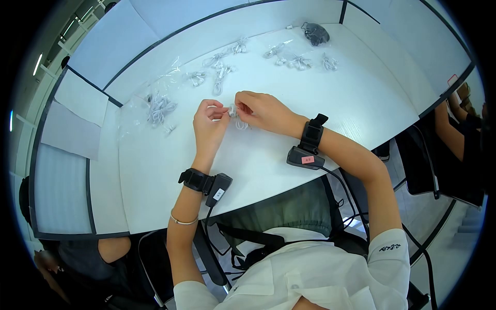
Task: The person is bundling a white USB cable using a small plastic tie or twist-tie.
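Over the middle of the white table, my left hand (211,120) pinches one side of a small coiled white cable (241,124). My right hand (264,111) is closed on its other side, with the fingertips curled inward and partly hidden. A pale end of the cable shows between the two hands, and a loop hangs just under the right fingers. Too little shows to tell what kind of plug it has. Beyond my hands lie several bundled white cables (219,77), some seemingly in clear plastic.
A larger heap of white cables (161,109) lies at the left beside clear plastic bags (173,72). A dark grey bundle (315,33) sits at the back right near more bundled cables (299,62). Partition walls (217,23) enclose the table (170,196). Other people sit on both sides.
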Available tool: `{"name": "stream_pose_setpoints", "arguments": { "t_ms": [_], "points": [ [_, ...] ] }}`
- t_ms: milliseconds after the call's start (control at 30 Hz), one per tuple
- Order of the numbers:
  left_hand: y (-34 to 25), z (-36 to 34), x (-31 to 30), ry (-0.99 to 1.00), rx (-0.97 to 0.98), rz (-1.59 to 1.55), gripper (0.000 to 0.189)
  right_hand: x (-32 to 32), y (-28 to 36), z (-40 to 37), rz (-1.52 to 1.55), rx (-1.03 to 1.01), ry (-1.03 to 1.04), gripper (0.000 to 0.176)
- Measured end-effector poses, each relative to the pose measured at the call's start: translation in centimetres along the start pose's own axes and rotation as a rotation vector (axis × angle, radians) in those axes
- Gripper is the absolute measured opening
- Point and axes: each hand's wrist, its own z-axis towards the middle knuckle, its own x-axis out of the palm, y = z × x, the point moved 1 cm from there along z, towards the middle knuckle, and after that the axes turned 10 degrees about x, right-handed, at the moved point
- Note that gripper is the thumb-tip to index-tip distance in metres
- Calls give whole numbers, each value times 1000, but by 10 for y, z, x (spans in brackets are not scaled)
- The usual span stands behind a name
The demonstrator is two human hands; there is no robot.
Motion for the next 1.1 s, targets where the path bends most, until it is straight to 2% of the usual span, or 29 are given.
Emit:
{"name": "stream_pose_setpoints", "arguments": {
  "t_ms": [400, 633, 733, 933, 1100],
  "points": [
    [1, -1, 1, 13, 28, -78, 19, -1, -13, 3, -8, 79, 26, 13],
    [-5, -1, -1, 12, 23, -214, 14, -5, -9, 1, 23, 103, 112, 12],
    [0, 0, -3, 40, -42, -261, 12, -7, -6, 1, 9, 90, 151, 13],
    [5, 1, 2, 136, 75, -85, 17, -6, -9, 1, -46, 101, 120, 15],
    [5, 0, 4, 149, 260, 131, 19, -6, -9, 2, -46, 95, 145, 15]
  ]
}}
